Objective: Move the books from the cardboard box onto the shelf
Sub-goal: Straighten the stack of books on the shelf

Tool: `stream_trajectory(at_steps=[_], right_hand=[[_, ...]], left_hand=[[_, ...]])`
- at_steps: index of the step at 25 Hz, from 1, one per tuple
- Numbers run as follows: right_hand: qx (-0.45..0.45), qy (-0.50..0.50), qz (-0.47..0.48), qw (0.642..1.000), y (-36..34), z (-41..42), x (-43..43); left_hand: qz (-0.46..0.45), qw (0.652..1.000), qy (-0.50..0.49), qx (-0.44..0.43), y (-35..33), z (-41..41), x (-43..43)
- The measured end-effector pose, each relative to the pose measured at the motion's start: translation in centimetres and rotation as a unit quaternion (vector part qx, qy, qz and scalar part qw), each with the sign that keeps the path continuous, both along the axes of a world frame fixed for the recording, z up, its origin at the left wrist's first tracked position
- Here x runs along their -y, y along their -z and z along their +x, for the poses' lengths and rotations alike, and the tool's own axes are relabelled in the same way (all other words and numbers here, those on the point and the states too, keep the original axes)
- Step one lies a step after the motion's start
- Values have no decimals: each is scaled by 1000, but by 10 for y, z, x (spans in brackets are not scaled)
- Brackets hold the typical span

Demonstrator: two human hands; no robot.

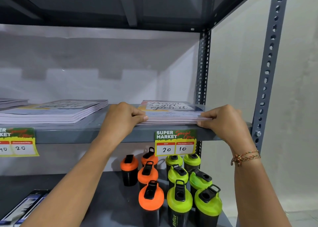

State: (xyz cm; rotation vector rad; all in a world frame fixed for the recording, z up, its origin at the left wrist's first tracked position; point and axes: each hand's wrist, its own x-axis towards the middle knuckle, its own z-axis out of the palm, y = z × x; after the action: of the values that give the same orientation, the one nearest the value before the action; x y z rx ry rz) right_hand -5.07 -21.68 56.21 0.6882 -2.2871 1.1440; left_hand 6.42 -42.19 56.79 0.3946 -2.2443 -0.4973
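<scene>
A small stack of thin books [172, 112] with a lettered cover lies flat at the right end of the grey metal shelf [96, 134]. My left hand [123, 118] grips the stack's left front corner. My right hand [223, 119] grips its right front corner, thumb underneath at the shelf edge. A taller stack of the same books [56, 111] rests on the shelf to the left, and another stack [12, 103] shows at the far left edge. The cardboard box is out of view.
Orange-lidded [149, 197] and green-lidded shaker bottles [179, 199] stand on the lower shelf below my hands. Price tags [175, 143] [17, 141] hang from the shelf's front edge. A perforated upright post [268, 68] bounds the right side, and flat packages [25, 207] lie at the lower left.
</scene>
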Motion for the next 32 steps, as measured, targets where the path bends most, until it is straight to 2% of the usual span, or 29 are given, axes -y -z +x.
stream_trajectory(at_steps=[6,13,32], right_hand=[[-1,17,-5,1000,0,-3,1],[9,17,-6,1000,0,-5,1],[27,-7,-1,1000,-3,-17,1]], left_hand=[[-1,1000,5,1,2,-3,4],[-2,999,-17,41,0,-3,5],[-7,999,-37,22,4,-5,-3]])
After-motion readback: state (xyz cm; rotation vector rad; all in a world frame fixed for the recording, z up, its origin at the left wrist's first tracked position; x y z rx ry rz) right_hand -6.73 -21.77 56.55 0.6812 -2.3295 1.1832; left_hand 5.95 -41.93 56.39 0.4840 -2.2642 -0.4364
